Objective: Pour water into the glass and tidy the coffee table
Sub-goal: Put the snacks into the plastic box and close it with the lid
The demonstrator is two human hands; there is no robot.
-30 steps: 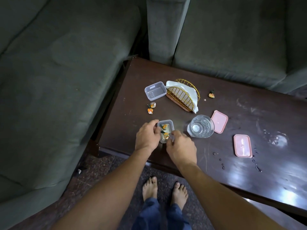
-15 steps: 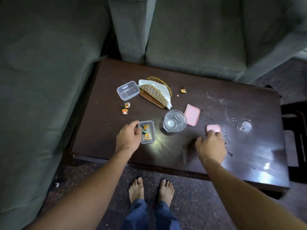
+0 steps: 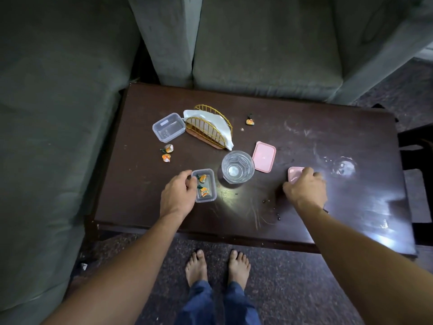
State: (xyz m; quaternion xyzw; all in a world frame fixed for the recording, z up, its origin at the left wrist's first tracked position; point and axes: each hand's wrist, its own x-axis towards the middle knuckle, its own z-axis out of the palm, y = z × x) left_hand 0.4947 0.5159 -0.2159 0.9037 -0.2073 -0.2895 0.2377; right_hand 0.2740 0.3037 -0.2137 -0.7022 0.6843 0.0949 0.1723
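Observation:
A glass of water (image 3: 237,167) stands mid-table on the dark wooden coffee table (image 3: 328,141). Just left of it is a small clear container (image 3: 209,186) with two orange wrapped candies inside; my left hand (image 3: 178,195) grips its left rim. My right hand (image 3: 304,187) grips a pink lid (image 3: 294,174), mostly hidden under the fingers. A second pink lid (image 3: 264,156) lies right of the glass. An empty clear container (image 3: 168,127) sits at the back left beside a gold napkin holder (image 3: 209,129). Loose candies lie at the left (image 3: 167,152) and back (image 3: 250,121).
Grey-green sofas border the table on the left (image 3: 54,137) and at the back (image 3: 264,50). A water puddle (image 3: 343,166) and droplets wet the table's right side. My bare feet (image 3: 216,266) stand on the speckled floor before the front edge.
My right hand left the candy container, moved right and now grips the nearer pink lid. My left hand stays on the container. The view shifted rightward.

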